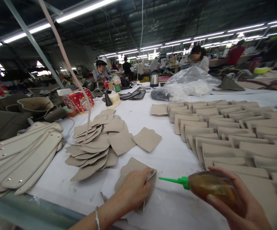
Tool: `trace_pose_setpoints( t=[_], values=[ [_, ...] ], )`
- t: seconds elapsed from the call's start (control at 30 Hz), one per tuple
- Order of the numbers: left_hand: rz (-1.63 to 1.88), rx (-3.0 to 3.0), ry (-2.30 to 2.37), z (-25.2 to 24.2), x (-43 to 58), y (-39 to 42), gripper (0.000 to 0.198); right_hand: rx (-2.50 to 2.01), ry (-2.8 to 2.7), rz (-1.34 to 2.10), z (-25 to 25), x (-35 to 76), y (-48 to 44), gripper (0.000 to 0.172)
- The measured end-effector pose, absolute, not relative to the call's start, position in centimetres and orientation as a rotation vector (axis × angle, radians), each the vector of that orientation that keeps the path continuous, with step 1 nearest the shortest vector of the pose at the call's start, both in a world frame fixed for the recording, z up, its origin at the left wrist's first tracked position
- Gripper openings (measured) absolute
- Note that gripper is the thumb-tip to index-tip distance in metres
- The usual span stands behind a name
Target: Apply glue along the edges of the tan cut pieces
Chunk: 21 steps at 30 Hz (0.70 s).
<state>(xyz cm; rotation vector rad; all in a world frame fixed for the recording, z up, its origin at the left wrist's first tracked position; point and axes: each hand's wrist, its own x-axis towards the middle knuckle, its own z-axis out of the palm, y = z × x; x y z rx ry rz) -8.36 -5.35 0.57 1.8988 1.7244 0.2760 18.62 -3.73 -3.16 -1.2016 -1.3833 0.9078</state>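
Observation:
My left hand (135, 188) is closed on a beige leather piece (131, 167) at the front of the white table, with the piece's right edge bent up. In my right hand (243, 201) lies a glue bottle (212, 188), amber-brown with a long green nozzle. The nozzle tip points left, just apart from the raised edge of the leather. Beyond my left hand, a loose beige piece (148, 139) lies flat beside a heap of similar pieces (92, 150). Rows of overlapping beige pieces (224, 134) spread across the right side.
Long pale straps with metal studs (30, 156) are stacked at the left. A pinkish hose (66, 57) hangs down over the heap. Farther back are a red box (79, 100), a kettle (154, 80) and clear plastic bags (191, 83). Several people work in the background.

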Motion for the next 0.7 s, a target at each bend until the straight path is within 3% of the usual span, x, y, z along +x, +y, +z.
trace_pose_setpoints(
  t=[0.7],
  values=[
    [0.353,1.903,1.719,-0.1,-8.1,-5.1,0.055,-1.141,-1.924,0.483,-1.3,15.4,-2.5,0.053]
  ],
)
